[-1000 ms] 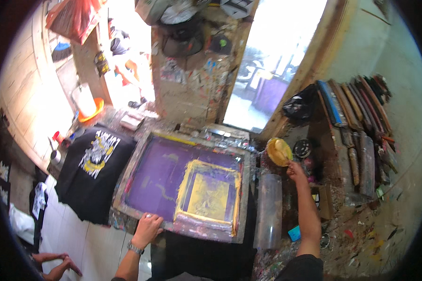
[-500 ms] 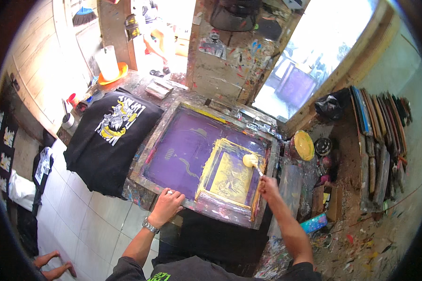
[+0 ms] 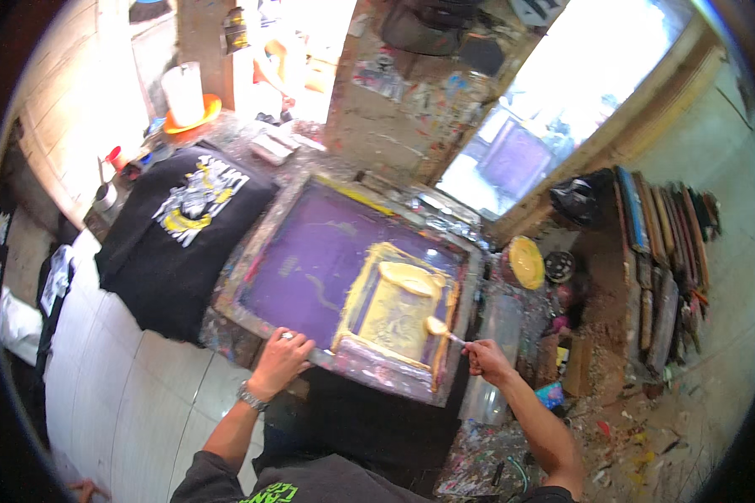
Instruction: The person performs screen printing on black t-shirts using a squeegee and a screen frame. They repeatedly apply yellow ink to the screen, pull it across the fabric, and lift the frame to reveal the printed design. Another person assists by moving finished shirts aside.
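Note:
A wooden-framed printing screen (image 3: 394, 365) with purple mesh lies tilted on the bench before me. A yellow-bordered window on its right side shows a fine design. A long pool of yellow ink (image 3: 407, 278) lies across the window's far part. My right hand (image 3: 488, 360) is closed round the handle of a spoon (image 3: 435, 326); its yellow-coated bowl hovers over or touches the window's right edge. With fingers bent over the near left edge of the frame, my left hand (image 3: 283, 360) holds the screen. Black cloth (image 3: 361, 419) shows under the near edge.
Black shirts (image 3: 210, 251) with a white and yellow print lie left of the screen. A tub of yellow ink (image 3: 526, 261) stands to the right, by a dark round container (image 3: 559, 267). Farther right, several squeegees (image 3: 663, 235) are racked upright. A white bucket (image 3: 183, 94) stands at the back left.
The spoon has moved nearer to me and to the window's right edge, leaving a long yellow pool behind. My left hand stays on the frame. The whole view has shifted slightly.

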`<state>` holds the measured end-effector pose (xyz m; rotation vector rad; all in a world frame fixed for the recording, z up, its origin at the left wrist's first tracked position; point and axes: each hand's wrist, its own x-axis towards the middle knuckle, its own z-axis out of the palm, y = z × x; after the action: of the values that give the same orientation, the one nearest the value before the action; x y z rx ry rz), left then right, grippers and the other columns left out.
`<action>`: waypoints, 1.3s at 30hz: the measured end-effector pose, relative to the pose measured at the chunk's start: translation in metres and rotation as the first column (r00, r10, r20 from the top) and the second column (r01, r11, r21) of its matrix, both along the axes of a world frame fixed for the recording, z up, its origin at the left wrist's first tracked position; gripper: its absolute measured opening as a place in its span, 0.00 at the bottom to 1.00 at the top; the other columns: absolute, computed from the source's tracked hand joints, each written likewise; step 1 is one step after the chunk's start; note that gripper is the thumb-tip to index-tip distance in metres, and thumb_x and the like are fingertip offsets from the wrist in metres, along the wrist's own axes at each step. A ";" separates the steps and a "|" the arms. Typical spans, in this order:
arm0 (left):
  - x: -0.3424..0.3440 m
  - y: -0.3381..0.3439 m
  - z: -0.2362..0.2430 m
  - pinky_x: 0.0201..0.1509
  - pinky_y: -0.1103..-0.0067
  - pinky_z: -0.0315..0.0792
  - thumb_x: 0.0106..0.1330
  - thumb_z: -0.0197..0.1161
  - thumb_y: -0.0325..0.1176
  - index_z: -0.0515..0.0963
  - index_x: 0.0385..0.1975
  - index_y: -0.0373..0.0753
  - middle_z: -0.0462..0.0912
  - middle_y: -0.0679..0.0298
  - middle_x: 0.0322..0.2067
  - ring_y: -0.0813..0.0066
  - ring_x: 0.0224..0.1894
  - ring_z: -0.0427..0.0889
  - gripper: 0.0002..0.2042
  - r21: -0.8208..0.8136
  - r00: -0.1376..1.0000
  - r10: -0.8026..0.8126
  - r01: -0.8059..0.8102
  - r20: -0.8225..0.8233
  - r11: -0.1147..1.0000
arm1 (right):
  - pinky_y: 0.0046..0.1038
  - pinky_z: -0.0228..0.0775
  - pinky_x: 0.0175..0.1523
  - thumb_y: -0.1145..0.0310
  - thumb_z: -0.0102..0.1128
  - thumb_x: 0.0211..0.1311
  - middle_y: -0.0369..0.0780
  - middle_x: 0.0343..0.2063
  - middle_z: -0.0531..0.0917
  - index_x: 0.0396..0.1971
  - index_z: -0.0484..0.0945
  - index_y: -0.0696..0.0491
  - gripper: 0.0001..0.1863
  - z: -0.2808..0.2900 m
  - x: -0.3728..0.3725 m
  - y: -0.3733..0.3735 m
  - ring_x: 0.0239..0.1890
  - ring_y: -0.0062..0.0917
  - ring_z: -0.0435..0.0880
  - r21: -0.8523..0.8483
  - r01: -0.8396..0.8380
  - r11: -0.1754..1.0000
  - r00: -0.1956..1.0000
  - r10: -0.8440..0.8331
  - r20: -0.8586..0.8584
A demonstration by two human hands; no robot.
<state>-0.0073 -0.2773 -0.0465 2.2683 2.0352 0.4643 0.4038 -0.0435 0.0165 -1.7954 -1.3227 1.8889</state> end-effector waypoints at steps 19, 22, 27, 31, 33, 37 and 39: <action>-0.002 -0.008 0.014 0.64 0.66 0.68 0.55 0.75 0.39 0.79 0.45 0.44 0.81 0.62 0.39 0.63 0.49 0.82 0.19 -0.087 0.996 0.050 -0.056 -0.078 0.995 | 0.39 0.74 0.36 0.59 0.62 0.71 0.50 0.27 0.86 0.32 0.82 0.61 0.18 0.057 0.026 0.164 0.30 0.42 0.87 0.890 -0.236 0.389 0.885 -0.293 0.363; -0.002 -0.005 0.012 0.62 0.65 0.67 0.57 0.74 0.41 0.78 0.43 0.44 0.80 0.63 0.38 0.63 0.48 0.81 0.17 -0.086 1.000 0.002 -0.005 -0.028 0.996 | 0.42 0.75 0.45 0.57 0.70 0.63 0.48 0.35 0.84 0.37 0.81 0.57 0.17 0.043 -0.061 -0.036 0.40 0.45 0.84 0.797 -0.546 0.260 0.834 0.256 0.488; 0.000 0.004 0.007 0.61 0.66 0.68 0.57 0.74 0.42 0.77 0.42 0.44 0.79 0.64 0.38 0.64 0.47 0.81 0.18 -0.024 0.998 -0.046 0.045 -0.045 0.999 | 0.46 0.75 0.52 0.45 0.71 0.59 0.47 0.47 0.84 0.47 0.76 0.57 0.30 -0.015 -0.104 -0.123 0.51 0.46 0.83 0.559 -0.811 0.172 0.562 0.491 0.666; 0.000 0.004 0.004 0.61 0.67 0.68 0.56 0.75 0.42 0.77 0.42 0.44 0.79 0.65 0.38 0.65 0.47 0.82 0.19 -0.022 0.997 -0.037 0.035 -0.065 0.999 | 0.47 0.77 0.45 0.43 0.68 0.62 0.48 0.39 0.87 0.41 0.78 0.54 0.27 -0.015 -0.139 -0.080 0.43 0.46 0.87 0.589 -0.789 0.171 0.614 0.212 0.760; -0.001 0.003 0.001 0.61 0.67 0.68 0.55 0.75 0.42 0.77 0.43 0.44 0.79 0.65 0.38 0.66 0.47 0.82 0.19 -0.017 0.997 -0.017 0.016 -0.076 1.000 | 0.48 0.77 0.40 0.44 0.66 0.63 0.48 0.33 0.87 0.38 0.79 0.53 0.24 -0.003 -0.154 -0.044 0.36 0.47 0.88 0.511 -0.810 0.288 0.577 0.243 0.780; -0.002 0.006 0.000 0.62 0.66 0.68 0.56 0.75 0.42 0.77 0.44 0.44 0.79 0.65 0.39 0.65 0.47 0.82 0.20 -0.030 0.998 -0.037 0.036 -0.048 0.999 | 0.49 0.76 0.40 0.69 0.56 0.60 0.46 0.24 0.86 0.39 0.78 0.50 0.08 -0.018 -0.157 0.059 0.29 0.42 0.89 0.593 -0.792 -0.142 0.606 -0.075 0.792; 0.001 0.012 0.008 0.62 0.66 0.68 0.56 0.75 0.42 0.77 0.45 0.44 0.79 0.65 0.39 0.65 0.48 0.81 0.20 -0.041 0.998 -0.051 0.050 -0.033 0.998 | 0.46 0.75 0.33 0.64 0.67 0.58 0.46 0.18 0.83 0.37 0.78 0.53 0.12 -0.023 -0.154 0.121 0.27 0.46 0.86 0.604 -0.781 -0.158 0.623 -0.131 0.771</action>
<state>-0.0066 -0.2650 -0.0381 2.3145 1.9784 0.3806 0.2498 0.0778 -0.0066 -0.9846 -2.6200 -0.3471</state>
